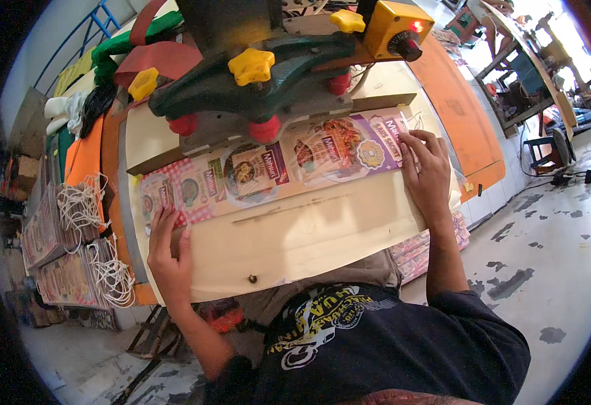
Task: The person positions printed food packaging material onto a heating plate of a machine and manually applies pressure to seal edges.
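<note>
A long printed plastic strip (288, 165) with food pictures lies across a cream-covered work board (302, 236), beneath a dark green machine head (255, 94). At its left end, my left hand (168, 253) rests with fingers stretched onto the strip's corner and the thumb apart. My right hand (427, 169) has its fingers and thumb closed at the strip's right end, by the purple-edged part. Behind the strip runs a raised straight bar (157, 160), partly hidden by the machine head. Whether the strip is one layer or several, I cannot tell.
Yellow star knobs (251, 66) and red feet (265, 129) sit on the machine. A yellow control box (396, 30) shows a lit red lamp. Stacks of printed bags (72, 280) with white cords (83, 202) stand left. Another person's legs (490, 30) show far right.
</note>
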Demonstrator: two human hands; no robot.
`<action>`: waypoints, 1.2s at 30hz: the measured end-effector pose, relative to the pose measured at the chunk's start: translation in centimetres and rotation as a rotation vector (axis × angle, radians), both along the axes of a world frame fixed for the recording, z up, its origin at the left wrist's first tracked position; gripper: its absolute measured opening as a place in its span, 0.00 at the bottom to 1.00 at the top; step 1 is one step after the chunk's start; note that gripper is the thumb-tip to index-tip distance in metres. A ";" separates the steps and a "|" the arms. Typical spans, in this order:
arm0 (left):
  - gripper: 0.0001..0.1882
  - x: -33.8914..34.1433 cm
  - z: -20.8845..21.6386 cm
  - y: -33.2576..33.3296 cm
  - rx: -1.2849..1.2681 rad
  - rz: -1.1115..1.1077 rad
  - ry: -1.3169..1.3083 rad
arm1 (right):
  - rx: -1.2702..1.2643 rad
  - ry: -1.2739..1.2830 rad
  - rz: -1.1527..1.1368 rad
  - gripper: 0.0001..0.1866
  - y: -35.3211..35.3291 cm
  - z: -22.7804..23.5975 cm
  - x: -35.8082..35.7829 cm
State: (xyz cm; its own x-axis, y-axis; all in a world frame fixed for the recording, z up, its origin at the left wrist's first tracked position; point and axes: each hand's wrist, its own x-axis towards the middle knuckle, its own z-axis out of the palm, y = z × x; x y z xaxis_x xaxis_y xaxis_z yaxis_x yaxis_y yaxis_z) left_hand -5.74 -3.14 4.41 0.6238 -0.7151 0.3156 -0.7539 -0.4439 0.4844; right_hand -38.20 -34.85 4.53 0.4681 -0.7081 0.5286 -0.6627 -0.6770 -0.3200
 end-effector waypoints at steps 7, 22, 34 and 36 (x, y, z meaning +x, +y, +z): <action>0.19 0.2 -0.2 0.2 -0.010 -0.028 -0.018 | -0.032 0.008 -0.004 0.10 0.1 -0.1 -0.1; 0.22 0.3 0.0 0.5 0.018 -0.032 0.009 | -0.017 0.015 -0.007 0.10 0.2 0.1 0.0; 0.19 0.2 0.0 0.4 0.018 -0.029 -0.020 | -0.009 0.018 -0.003 0.11 0.2 0.0 -0.1; 0.19 0.2 0.0 0.4 0.014 -0.029 -0.009 | -0.010 0.014 -0.010 0.11 0.2 0.0 0.0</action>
State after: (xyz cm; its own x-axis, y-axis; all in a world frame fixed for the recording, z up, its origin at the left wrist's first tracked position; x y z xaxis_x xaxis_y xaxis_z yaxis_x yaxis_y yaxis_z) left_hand -5.50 -2.74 4.40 0.6003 -0.7371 0.3103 -0.7705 -0.4289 0.4715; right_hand -38.21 -34.60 4.54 0.4686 -0.7074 0.5291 -0.6737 -0.6736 -0.3040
